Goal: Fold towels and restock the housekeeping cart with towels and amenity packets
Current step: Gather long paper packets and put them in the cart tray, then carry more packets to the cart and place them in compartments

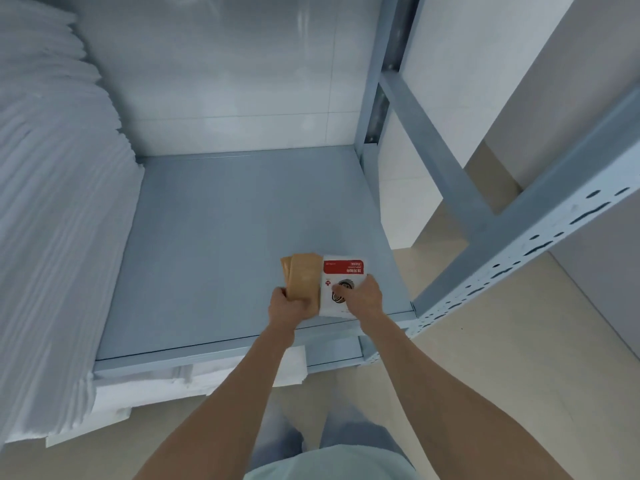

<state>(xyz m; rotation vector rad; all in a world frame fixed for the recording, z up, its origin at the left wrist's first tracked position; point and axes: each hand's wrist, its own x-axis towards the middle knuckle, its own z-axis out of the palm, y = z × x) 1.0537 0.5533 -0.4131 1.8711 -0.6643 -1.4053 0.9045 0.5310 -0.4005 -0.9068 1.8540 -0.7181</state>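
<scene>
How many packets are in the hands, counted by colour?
Brown packets, in the left hand: 2 that show
White packet with red band, in the right hand: 1
Total: 3

Packet (341,285) print too blurred

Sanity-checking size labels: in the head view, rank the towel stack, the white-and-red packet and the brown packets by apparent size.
1. Stack of folded white towels, largest by far, filling the left side.
2. White-and-red packet, held by the right hand.
3. Brown packets, fanned in the left hand; only slightly smaller, partly hidden, so unsure.
</scene>
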